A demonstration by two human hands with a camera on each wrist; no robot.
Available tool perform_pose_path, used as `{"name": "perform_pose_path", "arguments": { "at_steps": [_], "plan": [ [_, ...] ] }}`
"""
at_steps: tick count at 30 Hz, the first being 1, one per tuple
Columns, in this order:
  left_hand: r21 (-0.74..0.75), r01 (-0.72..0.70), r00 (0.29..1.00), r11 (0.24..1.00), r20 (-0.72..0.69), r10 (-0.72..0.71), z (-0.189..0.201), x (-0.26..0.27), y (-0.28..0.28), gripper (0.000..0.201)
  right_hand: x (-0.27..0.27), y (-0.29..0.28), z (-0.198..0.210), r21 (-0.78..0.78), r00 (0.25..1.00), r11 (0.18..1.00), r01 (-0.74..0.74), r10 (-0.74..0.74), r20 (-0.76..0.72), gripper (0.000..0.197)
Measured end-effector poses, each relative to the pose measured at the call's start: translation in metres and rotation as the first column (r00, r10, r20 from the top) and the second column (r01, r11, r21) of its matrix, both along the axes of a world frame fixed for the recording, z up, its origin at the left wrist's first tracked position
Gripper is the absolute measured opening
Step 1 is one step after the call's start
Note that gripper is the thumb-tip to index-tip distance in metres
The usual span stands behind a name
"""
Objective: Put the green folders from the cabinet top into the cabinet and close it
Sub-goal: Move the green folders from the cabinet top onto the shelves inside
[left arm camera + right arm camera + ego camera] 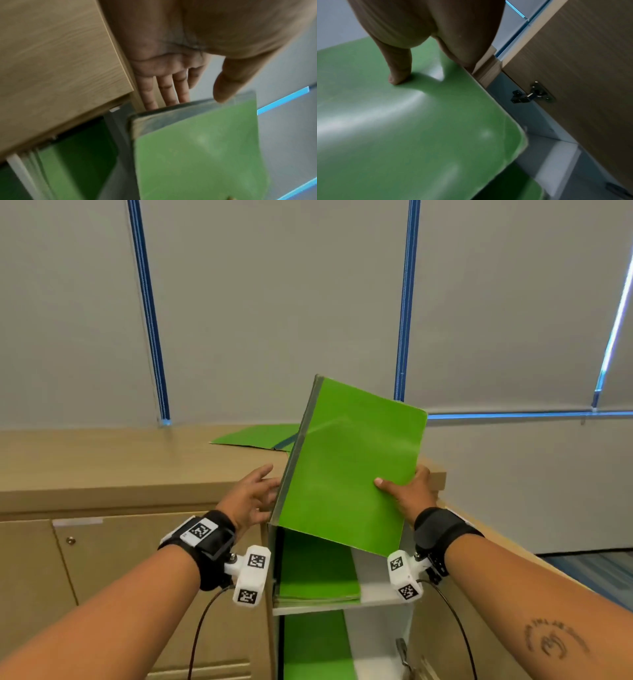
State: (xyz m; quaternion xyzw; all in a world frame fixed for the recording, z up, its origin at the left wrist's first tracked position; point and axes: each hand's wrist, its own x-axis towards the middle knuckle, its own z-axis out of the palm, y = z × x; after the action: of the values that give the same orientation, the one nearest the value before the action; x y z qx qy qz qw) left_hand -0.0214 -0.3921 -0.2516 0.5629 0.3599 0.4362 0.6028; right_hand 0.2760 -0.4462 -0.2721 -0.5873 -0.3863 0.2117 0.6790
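Green folder point(349, 467) pinched by right hand point(407, 491); left hand point(250, 498) fingers spread against spine.

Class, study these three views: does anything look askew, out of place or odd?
One green folder lies open and askew on the cabinet top, not yet stored. The held folder is tilted above the open cabinet's upper shelf. Nothing looks damaged.

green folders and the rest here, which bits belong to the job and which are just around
Part of the job:
- held folder, gripped by right hand, left hand on its spine
- folder on cabinet top
- folders on the shelf
- open cabinet door

Just around:
- closed neighbouring door
- window blinds
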Motion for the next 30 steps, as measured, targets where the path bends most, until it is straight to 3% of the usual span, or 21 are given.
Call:
{"name": "perform_pose_path", "arguments": {
  "at_steps": [3,5,7,13,17,21,24,30],
  "plan": [
    [0.087,-0.022,0.972,0.996,-0.231,0.042,-0.03,0.011,0.004,0.032,-0.004,-0.006,-0.032,-0.109,0.991,0.993,-0.049,0.061,0.115,0.075],
    [0.192,-0.063,0.89,0.979,-0.433,0.142,-0.057,0.02,0.005,0.02,-0.009,-0.007,-0.058,-0.188,0.983,0.978,-0.089,0.116,0.14,0.073],
    [0.214,-0.079,0.829,0.974,-0.528,0.183,-0.085,0.026,0.004,0.021,-0.012,-0.008,-0.081,-0.251,0.982,0.965,-0.074,0.115,0.152,0.07],
    [0.104,-0.08,0.767,0.991,-0.629,0.128,-0.197,0.034,0.0,0.022,-0.015,-0.015,-0.191,-0.427,0.987,0.904,-0.023,0.09,0.136,0.065],
    [-0.035,-0.087,0.706,0.996,-0.708,0.037,-0.281,0.029,0.0,0.026,-0.021,-0.023,-0.267,-0.558,0.982,0.827,-0.068,0.153,0.107,0.056],
    [-0.131,-0.095,0.58,0.987,-0.813,-0.052,-0.355,0.021,0.001,0.032,-0.022,-0.024,-0.342,-0.719,0.968,0.687,-0.102,0.236,0.088,0.058],
    [-0.207,-0.109,0.561,0.972,-0.82,-0.111,-0.401,0.021,0.004,0.033,-0.015,-0.02,-0.385,-0.816,0.944,0.574,-0.073,0.303,0.128,0.056],
    [-0.265,-0.078,0.541,0.961,-0.821,-0.183,-0.469,0.033,0.021,0.031,0.008,0.009,-0.444,-0.896,0.911,0.437,-0.08,0.396,0.111,0.051]
  ]
}}
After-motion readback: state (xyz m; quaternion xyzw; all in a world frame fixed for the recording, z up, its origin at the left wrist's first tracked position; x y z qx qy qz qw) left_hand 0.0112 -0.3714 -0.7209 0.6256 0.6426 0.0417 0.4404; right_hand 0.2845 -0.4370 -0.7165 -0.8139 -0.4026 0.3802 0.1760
